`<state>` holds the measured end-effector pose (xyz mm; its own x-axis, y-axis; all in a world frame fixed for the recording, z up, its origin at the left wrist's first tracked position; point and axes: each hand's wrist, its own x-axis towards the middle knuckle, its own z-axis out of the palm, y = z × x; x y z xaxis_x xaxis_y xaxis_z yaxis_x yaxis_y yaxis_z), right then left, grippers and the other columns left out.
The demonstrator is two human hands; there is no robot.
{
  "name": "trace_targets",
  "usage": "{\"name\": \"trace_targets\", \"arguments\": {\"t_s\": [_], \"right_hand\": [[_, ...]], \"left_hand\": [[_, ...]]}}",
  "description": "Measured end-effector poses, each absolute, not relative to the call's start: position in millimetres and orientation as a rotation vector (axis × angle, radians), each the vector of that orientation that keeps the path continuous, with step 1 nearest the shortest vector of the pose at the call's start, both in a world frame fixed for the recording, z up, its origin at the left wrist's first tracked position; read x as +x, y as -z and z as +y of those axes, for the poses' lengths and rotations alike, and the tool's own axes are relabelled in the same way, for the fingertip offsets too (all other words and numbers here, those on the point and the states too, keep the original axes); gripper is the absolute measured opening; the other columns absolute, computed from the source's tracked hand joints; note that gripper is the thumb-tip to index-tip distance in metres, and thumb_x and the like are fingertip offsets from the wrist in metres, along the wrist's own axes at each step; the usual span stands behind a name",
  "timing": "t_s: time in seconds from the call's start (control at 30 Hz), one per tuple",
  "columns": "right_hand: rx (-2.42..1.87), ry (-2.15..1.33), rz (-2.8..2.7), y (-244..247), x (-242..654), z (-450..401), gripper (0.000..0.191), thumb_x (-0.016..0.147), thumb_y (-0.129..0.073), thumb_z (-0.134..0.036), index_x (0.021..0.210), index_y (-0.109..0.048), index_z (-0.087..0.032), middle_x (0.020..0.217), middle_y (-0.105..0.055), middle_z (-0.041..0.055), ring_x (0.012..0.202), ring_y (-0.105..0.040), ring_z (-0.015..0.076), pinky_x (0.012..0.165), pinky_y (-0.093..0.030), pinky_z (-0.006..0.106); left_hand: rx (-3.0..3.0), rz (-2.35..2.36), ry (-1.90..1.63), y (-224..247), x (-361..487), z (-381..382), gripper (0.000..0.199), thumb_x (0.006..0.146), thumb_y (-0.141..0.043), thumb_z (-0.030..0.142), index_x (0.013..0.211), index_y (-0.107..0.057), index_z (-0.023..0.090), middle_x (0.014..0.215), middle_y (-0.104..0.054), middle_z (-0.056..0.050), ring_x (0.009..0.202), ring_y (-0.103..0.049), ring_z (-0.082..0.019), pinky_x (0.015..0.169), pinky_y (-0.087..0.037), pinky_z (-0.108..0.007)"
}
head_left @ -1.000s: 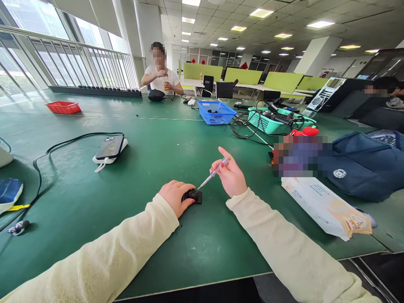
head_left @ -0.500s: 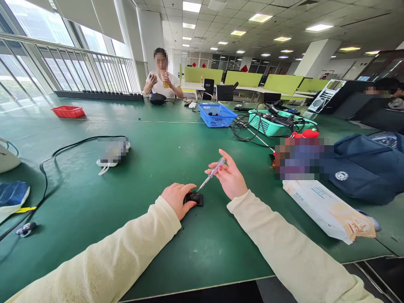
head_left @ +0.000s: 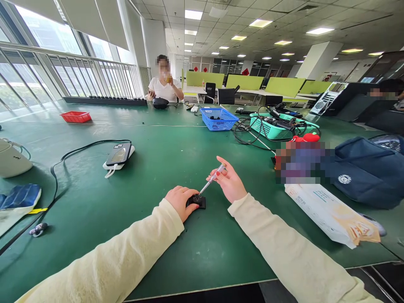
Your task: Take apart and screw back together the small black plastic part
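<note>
Left hand (head_left: 181, 203) grasping black part (head_left: 200, 202), well inside near edge of green table (head_left: 158, 155) | right hand (head_left: 232, 185) gripping screwdriver (head_left: 212, 178), tip at part | open stretch toward blue basket (head_left: 219, 125) | part's left end hidden

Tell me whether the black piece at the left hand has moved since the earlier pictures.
No, not visibly: the black piece stays in the same place relative to the blue basket; the whole view shifted slightly.

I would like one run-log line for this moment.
left hand: holds black part on green table | right hand: holds screwdriver, tip at black part | farther off: blue basket, red tray
</note>
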<state>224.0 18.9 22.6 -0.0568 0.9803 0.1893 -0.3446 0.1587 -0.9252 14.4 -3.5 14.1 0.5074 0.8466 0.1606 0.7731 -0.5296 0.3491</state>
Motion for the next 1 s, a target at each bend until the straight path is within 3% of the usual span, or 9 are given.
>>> {"name": "trace_targets", "arguments": {"t_s": [0.2, 0.6, 1.0], "right_hand": [[-0.838, -1.299, -1.046, -19.5, 223.8, 19.9, 0.060, 0.077, -0.070, -0.031, 0.132, -0.046, -0.027, 0.084, -0.070, -0.0023, 0.082, -0.072, 0.0212, 0.097, -0.048, 0.050], [-0.862, -1.283, -0.930, -24.1, 225.2, 20.1, 0.053, 0.075, -0.067, -0.027, 0.125, -0.047, -0.026, 0.083, -0.068, -0.0034, 0.078, -0.072, 0.0196, 0.094, -0.048, 0.046], [-0.933, -1.311, -0.979, -17.7, 224.6, 23.0, 0.046, 0.068, -0.079, -0.041, 0.105, -0.057, -0.025, 0.079, -0.067, -0.0037, 0.075, -0.069, 0.0181, 0.088, -0.051, 0.045]], "left_hand": [[2.521, 1.361, -0.485, -11.4, 13.6, -1.3, 0.034, 0.081, -0.067, 0.035, 0.113, -0.067, 0.025, 0.106, -0.072, -0.006, 0.103, -0.061, -0.028, 0.095, -0.049, -0.046], [2.537, 1.362, -0.491, -10.1, 12.3, -1.0, 0.034, 0.081, -0.066, 0.035, 0.113, -0.067, 0.025, 0.107, -0.072, -0.006, 0.103, -0.061, -0.028, 0.094, -0.050, -0.045], [2.539, 1.361, -0.498, -10.7, 12.7, -1.6, 0.035, 0.081, -0.067, 0.036, 0.114, -0.066, 0.026, 0.102, -0.072, -0.006, 0.100, -0.062, -0.027, 0.092, -0.050, -0.044]]}}
